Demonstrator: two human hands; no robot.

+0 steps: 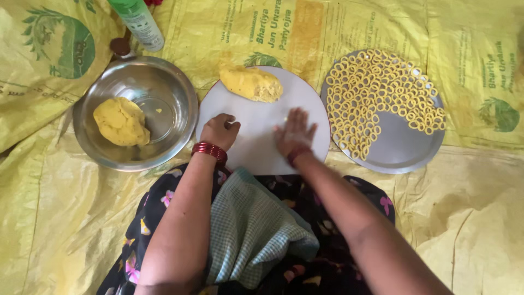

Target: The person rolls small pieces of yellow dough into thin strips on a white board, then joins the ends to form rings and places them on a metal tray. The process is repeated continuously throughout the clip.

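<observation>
The flat, open right hand presses the round white board; the left hand is curled, holding nothing visible. Rolling too hard could snap thin dough, or bump the round steel plate of small yellow dough rings.

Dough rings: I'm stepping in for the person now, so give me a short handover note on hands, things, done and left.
Left hand: loosely closed, resting on the white board.
Right hand: flat on the board, fingers spread, blurred.
Dough lump: at the board's far edge.
Second dough ball: in the steel bowl.
Done: many rings on the steel plate.
Left: both lumps unshaped.
</observation>
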